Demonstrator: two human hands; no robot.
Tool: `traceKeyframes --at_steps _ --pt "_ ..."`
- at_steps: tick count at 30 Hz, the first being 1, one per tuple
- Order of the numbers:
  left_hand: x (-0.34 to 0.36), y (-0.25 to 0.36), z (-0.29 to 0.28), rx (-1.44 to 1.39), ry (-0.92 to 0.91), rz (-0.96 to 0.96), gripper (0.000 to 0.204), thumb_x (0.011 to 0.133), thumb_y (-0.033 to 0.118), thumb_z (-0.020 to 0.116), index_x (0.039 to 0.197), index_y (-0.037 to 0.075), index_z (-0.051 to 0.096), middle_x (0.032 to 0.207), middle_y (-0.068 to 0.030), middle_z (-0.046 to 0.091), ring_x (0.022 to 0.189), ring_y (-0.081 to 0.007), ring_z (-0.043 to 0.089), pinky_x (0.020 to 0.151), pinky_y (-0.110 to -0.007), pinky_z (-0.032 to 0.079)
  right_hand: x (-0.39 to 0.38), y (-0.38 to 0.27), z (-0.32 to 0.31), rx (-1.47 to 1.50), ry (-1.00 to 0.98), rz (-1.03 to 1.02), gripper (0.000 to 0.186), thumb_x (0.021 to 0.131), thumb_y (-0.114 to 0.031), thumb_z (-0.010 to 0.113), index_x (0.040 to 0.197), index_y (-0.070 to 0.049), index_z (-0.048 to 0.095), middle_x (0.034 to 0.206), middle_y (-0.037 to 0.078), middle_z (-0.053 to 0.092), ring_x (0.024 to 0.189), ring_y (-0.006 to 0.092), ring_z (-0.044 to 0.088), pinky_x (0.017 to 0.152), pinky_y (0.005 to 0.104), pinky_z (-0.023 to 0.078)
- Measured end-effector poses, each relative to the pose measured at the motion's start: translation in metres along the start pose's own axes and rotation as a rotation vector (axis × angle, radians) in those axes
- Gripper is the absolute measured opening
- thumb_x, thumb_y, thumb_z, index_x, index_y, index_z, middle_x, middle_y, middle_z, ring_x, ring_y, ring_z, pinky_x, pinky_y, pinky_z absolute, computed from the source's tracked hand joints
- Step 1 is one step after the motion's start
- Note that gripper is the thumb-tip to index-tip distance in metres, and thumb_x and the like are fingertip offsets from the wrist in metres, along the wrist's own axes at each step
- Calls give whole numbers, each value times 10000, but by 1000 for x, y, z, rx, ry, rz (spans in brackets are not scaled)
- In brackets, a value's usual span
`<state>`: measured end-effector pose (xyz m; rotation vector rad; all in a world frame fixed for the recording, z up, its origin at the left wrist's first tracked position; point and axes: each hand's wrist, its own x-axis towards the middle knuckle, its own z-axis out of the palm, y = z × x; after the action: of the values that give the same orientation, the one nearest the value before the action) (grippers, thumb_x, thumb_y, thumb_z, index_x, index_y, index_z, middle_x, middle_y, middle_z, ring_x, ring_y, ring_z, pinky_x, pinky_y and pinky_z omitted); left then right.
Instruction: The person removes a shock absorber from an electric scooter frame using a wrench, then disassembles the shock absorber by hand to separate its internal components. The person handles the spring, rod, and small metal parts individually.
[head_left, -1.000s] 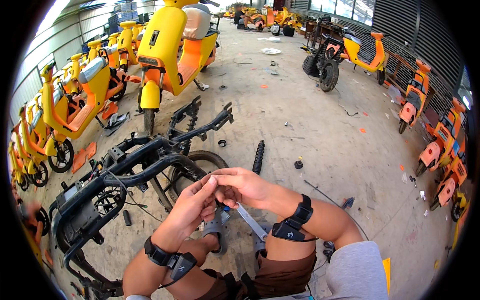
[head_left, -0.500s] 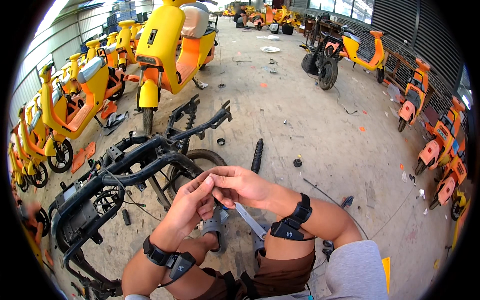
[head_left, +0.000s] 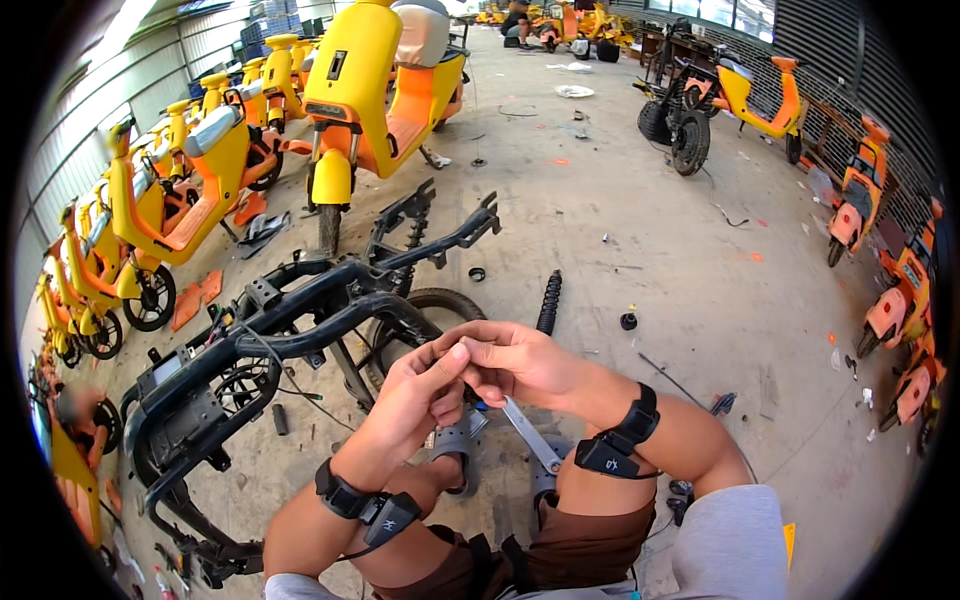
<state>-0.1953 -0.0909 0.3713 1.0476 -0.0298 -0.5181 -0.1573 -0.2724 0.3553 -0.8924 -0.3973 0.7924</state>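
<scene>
My left hand (head_left: 425, 388) and my right hand (head_left: 520, 365) meet in front of me, thumbs and fingertips pinched together. Whatever is between the fingertips is too small or hidden to make out. A silver wrench (head_left: 530, 436) slants down from beneath the curled fingers of my right hand, its ring end by my right knee. Its upper end is covered by those fingers. Just beyond my hands, to the left, a bare black scooter frame (head_left: 290, 343) lies on the floor, with a wheel (head_left: 440, 305) at its far side.
A black shock absorber (head_left: 549, 302) and a small dark round part (head_left: 628, 320) lie on the concrete floor ahead. Yellow scooters (head_left: 365, 95) crowd the left; more scooters (head_left: 860, 190) line the right wall. A thin cable (head_left: 675, 378) lies right of my hands.
The whole view has swung slightly left, so the scene sits further right. My hands stay pinched together, and the wrench keeps its place under my right hand.
</scene>
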Motion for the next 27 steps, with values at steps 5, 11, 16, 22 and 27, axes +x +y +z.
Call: traceKeyframes --at_steps 5,11,16,22,27 --pt "-3 3 -2 0 25 19 255 970 236 602 1136 47 559 758 19 552 527 -37 380 484 -210 309 1 -1 5 -19 15 12 291 1008 -229 510 1244 -73 581 785 6 568 597 114 535 543 238 431" --pt "1 0 -2 30 43 -3 269 966 261 609 1097 31 560 771 3 570 527 -42 382 483 -219 321 -2 -4 -2 -42 49 70 300 995 -230 537 1242 -70 589 792 1 566 600 107 526 547 238 432" --pt "-3 3 0 46 38 14 243 964 264 612 1033 36 564 769 4 572 527 -43 390 476 -221 327 0 0 -1 -32 33 39 287 992 -230 541 1221 -68 602 792 1 562 598 107 520 547 241 431" --pt "-3 1 -4 120 111 10 227 956 266 627 960 48 563 688 19 536 501 -41 391 460 -228 347 2 3 -2 -25 31 39 272 991 -212 540 1208 -62 607 790 5 565 598 115 523 550 248 435" --pt "-3 1 -3 221 140 -11 220 980 269 584 1089 78 583 756 38 532 539 -43 355 481 -218 286 1 1 -3 17 20 43 254 995 -184 528 1194 -50 611 778 14 573 608 123 536 560 252 450"
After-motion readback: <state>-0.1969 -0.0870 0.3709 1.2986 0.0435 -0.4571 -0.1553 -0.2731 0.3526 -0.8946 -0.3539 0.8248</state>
